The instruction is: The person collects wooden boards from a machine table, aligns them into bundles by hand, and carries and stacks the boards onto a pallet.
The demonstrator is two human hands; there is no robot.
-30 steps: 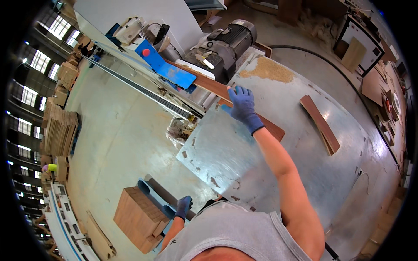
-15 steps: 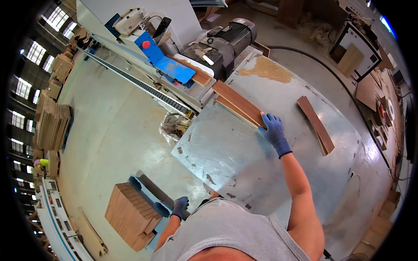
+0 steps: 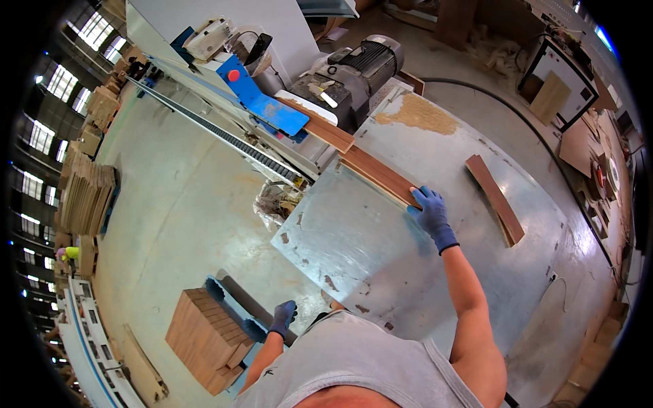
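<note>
My right hand [image 3: 430, 212], in a blue glove, holds the near end of two reddish-brown wooden planks [image 3: 381, 175] lying together on a metal table [image 3: 354, 238]. Its fingers curl over the planks' end. At their far end, another board [image 3: 331, 133] sticks out from beneath the machine's blue guard [image 3: 279, 114]; whether it touches them I cannot tell. Low on the left, my left hand [image 3: 283, 317], also gloved, hangs beside my body with curled fingers and nothing visible in it. A stack of wooden blocks or boards [image 3: 204, 340] stands near it.
Two loose planks [image 3: 496, 200] lie on the table's right side. Sawdust [image 3: 418, 114] covers its far edge near a motor [image 3: 371, 61]. A black cable [image 3: 490, 92] curves along the floor beyond. Board piles [image 3: 85, 194] stand at the far left.
The board under the blue guard has come further out toward the table. My right hand and its planks have shifted slightly nearer to me. My left hand stays low at my side.
</note>
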